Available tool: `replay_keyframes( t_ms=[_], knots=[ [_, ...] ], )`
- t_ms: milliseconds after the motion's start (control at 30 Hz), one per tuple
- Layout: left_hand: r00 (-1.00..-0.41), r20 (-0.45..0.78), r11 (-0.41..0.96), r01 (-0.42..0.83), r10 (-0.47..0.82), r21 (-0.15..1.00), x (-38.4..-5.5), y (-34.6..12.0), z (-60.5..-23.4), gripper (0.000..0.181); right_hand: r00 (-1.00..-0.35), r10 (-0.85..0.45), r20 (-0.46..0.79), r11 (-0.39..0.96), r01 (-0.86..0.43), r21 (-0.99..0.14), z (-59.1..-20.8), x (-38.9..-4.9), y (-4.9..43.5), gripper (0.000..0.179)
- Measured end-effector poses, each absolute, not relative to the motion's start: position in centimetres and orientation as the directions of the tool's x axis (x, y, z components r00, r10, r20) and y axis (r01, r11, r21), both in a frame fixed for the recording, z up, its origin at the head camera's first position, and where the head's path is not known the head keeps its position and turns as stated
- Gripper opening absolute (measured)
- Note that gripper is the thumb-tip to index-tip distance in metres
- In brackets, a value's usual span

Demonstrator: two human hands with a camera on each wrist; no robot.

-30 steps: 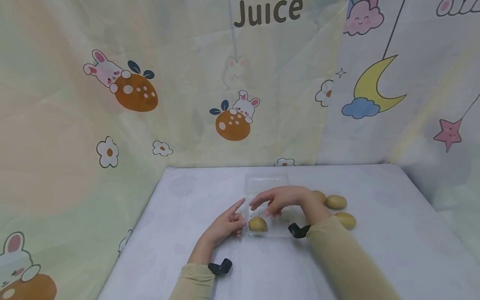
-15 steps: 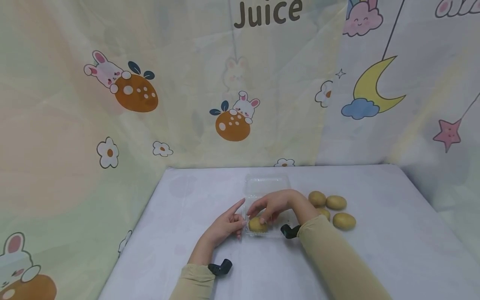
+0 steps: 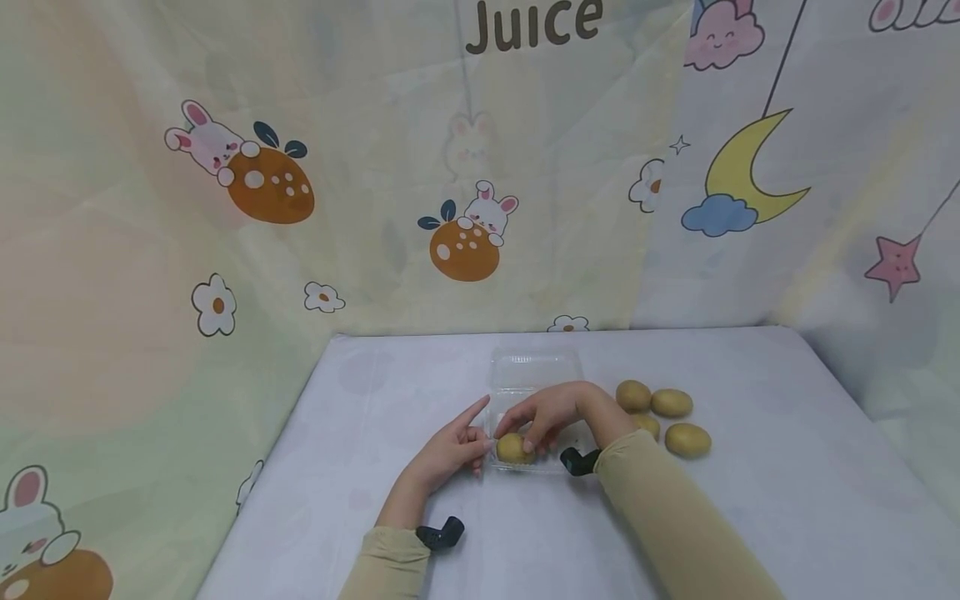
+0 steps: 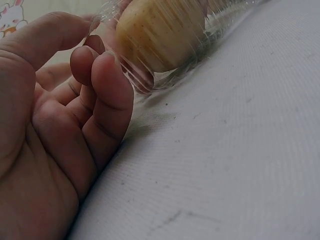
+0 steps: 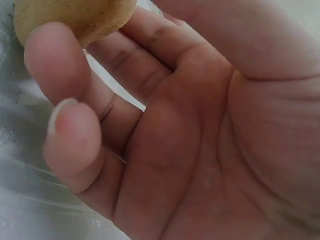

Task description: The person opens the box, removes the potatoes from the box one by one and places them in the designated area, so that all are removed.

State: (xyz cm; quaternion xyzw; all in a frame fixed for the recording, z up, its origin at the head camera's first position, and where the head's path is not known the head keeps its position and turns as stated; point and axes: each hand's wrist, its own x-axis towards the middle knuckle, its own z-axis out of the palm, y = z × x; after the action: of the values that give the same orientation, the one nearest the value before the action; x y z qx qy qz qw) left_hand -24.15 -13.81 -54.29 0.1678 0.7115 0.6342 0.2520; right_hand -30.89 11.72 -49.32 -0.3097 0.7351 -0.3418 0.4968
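A potato [image 3: 513, 448] sits in the near left part of an open clear plastic container [image 3: 551, 469], whose lid is folded back. My right hand [image 3: 550, 410] grips this potato from above. The right wrist view has the potato [image 5: 75, 20] at its top edge, with the ring and little fingers curled below it and holding nothing. At the container's left side, my left hand [image 3: 450, 450] holds the rim by thumb and fingers, its index finger extended. Close up in the left wrist view, the potato [image 4: 160, 32] shows through the plastic wall, beside the left fingers [image 4: 112, 82].
Several potatoes [image 3: 672, 403] lie on the white cloth right of the container, one partly hidden behind my right wrist. The container's lid [image 3: 535, 367] lies behind its base. A printed cloth backdrop [image 3: 375, 208] rises along the table's far edge.
My right hand has come down from above the container onto the potato and now grips it. The right forearm shifted left, uncovering potatoes behind it. The left hand stays put.
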Motion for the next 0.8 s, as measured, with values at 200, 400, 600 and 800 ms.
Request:
replay_keyframes(
  t_ms=[200, 400, 600, 800],
  knots=[
    [-0.815, -0.162, 0.139, -0.101, 0.557, 0.985, -24.06, -13.78, -53.93, 0.086, -0.311, -0.791, -0.527, 0.577, -0.095, -0.811, -49.41, -30.89, 11.61, 0.047],
    [-0.814, -0.166, 0.141, -0.104, 0.556, 0.984, -24.04, -13.8, -53.85, 0.086, -0.318, -0.789, -0.526, 0.575, -0.08, -0.814, -49.47, -30.94, 11.55, 0.045],
    [-0.816, -0.158, 0.139, -0.096, 0.556, 0.986, -24.03, -13.77, -53.87, 0.084, -0.317, -0.795, -0.517, 0.565, -0.077, -0.822, -49.47, -31.06, 11.49, 0.044],
    [-0.818, -0.165, 0.136, -0.107, 0.551, 0.985, -23.89, -13.73, -53.76, 0.081, -0.323, -0.802, -0.502, 0.561, -0.122, -0.819, -49.1, -31.14, 11.71, 0.04]
  ],
)
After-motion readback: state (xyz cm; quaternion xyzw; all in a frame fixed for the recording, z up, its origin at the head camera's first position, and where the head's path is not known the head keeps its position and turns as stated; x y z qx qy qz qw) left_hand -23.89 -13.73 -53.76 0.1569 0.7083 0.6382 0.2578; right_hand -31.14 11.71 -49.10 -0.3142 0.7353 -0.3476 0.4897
